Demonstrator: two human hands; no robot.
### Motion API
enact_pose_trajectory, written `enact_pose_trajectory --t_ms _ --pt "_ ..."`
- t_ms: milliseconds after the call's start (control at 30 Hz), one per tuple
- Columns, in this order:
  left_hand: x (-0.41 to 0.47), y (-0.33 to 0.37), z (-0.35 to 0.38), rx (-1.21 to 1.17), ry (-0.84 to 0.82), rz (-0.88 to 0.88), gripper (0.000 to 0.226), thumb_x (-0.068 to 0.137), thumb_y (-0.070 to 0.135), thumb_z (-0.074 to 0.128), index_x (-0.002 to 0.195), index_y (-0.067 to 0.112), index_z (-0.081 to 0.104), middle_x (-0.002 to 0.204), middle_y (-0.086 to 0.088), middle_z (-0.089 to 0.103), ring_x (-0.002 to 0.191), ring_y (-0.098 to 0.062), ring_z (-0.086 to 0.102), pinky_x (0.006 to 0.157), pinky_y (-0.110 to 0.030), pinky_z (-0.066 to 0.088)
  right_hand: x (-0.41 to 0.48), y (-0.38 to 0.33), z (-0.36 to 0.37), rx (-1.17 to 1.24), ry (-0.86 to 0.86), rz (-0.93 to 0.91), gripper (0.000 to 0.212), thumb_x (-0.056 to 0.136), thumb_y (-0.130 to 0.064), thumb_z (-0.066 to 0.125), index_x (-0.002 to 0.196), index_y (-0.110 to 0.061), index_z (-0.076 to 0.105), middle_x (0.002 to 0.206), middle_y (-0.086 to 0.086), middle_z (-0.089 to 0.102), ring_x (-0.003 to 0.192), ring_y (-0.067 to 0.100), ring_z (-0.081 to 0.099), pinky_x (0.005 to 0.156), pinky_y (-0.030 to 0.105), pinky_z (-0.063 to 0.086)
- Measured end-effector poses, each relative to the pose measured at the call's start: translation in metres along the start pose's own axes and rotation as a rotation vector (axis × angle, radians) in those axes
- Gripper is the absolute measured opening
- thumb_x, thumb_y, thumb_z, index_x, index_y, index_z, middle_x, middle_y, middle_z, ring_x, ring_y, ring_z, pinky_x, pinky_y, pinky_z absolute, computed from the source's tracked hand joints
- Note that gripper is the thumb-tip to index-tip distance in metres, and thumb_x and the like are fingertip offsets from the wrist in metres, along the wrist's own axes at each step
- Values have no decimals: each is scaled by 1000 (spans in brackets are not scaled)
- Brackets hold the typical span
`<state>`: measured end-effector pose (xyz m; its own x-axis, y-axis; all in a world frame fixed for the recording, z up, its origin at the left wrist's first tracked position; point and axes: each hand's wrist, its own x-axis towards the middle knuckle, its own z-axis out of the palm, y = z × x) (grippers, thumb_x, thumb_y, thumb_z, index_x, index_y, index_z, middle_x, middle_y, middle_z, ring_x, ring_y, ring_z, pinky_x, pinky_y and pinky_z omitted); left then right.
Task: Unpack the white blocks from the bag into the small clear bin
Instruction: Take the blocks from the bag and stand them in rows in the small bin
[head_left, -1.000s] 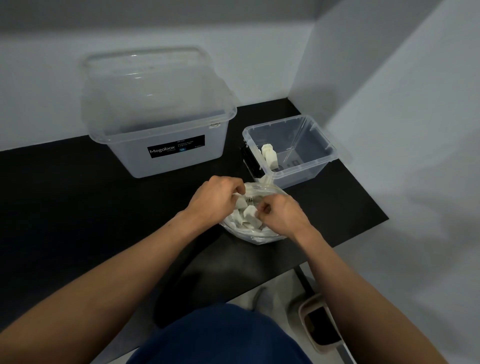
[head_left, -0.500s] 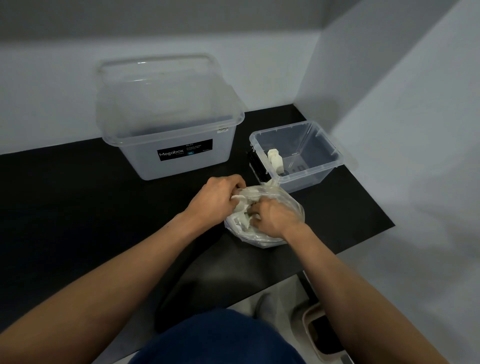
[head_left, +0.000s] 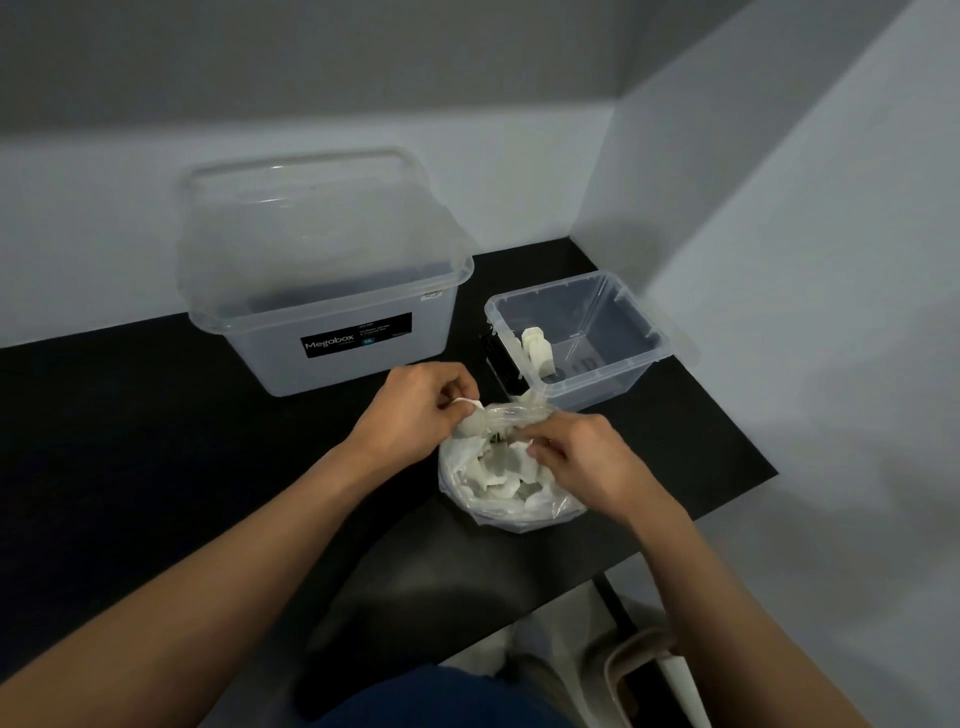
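A clear plastic bag (head_left: 511, 506) full of several white blocks (head_left: 498, 470) sits on the black table (head_left: 156, 441) near its front edge. My left hand (head_left: 415, 410) pinches the bag's rim at the left of its mouth. At the right side of the mouth my right hand (head_left: 584, 462) has its fingers curled on the plastic, over the blocks. Whether it holds a block is hidden. Behind the bag stands the small clear bin (head_left: 623, 364) with white blocks (head_left: 537, 348) against its left wall.
A large clear box (head_left: 332, 317) labelled Megabox stands at the back left of the table. Grey walls close the back and right sides. The table's right edge runs just past the small bin. A chair and floor show below the front edge.
My right hand has drawn back from inside the bag to the right of its mouth. The left hand keeps its pinch on the rim. The camera has shifted slightly.
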<state>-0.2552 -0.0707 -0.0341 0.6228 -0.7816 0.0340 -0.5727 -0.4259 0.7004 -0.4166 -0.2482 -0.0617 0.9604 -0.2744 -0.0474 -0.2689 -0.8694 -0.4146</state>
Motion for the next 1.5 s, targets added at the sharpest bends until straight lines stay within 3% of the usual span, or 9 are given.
enact_pose_trajectory --t_ms 267,400,600,733,1067,1167,1300,1400,1500 --pt "25 23 -7 -106 88 -16 7 92 24 76 98 27 76 90 14 73 85 4 66 78 -17 56 38 41 -102 86 539 8 17 98 -22 68 111 -16 77 103 -6 72 86 3 63 82 6 46" --pt "38 37 -9 -142 173 -24 3 90 27 78 92 30 77 92 14 74 86 3 68 78 -15 56 87 70 -106 -43 371 4 16 99 -26 66 110 -22 77 105 -4 74 87 12 67 80 27 55" --pt "58 58 -9 -75 192 -43 8 92 24 76 94 32 75 93 13 73 85 0 69 80 -24 58 153 101 -76 -164 -194 34 14 98 -24 66 104 -31 77 105 -10 75 91 11 69 88 39 60" --pt "70 69 -6 -63 211 -60 7 93 23 74 92 29 74 89 12 74 83 -2 70 76 -24 57 172 111 -56 -184 -301 26 13 95 -23 71 102 -30 79 104 -9 76 93 12 70 90 41 59" --pt "100 78 17 163 177 -43 5 89 28 79 94 31 80 90 18 64 77 4 61 69 -9 43 181 121 -53 -178 -261 19 30 96 -34 69 125 -31 69 112 -4 74 101 19 69 86 37 57" --pt "115 83 28 191 108 -58 5 90 26 78 94 28 80 86 19 68 74 8 61 70 -15 48 170 133 -76 -3 -32 20 22 98 -29 66 120 -30 73 110 -7 75 100 14 69 90 37 58" --pt "144 89 52 304 -2 -88 7 90 27 75 95 30 79 92 13 75 86 -7 68 76 -37 60 146 162 -104 1 347 80 26 100 -25 62 124 -20 70 119 4 69 107 25 63 88 35 51" --pt "167 89 74 397 -94 -100 8 89 24 72 94 28 78 97 9 75 88 -13 69 78 -40 60 133 180 -104 -124 261 216 42 98 -31 63 138 -14 62 132 14 60 119 37 57 97 45 51" --pt "186 83 92 463 -207 -135 6 90 21 71 91 25 75 96 4 73 87 -17 68 80 -42 61 123 184 -99 -110 146 245 34 97 -25 63 130 -14 66 123 17 65 110 40 61 90 46 54"
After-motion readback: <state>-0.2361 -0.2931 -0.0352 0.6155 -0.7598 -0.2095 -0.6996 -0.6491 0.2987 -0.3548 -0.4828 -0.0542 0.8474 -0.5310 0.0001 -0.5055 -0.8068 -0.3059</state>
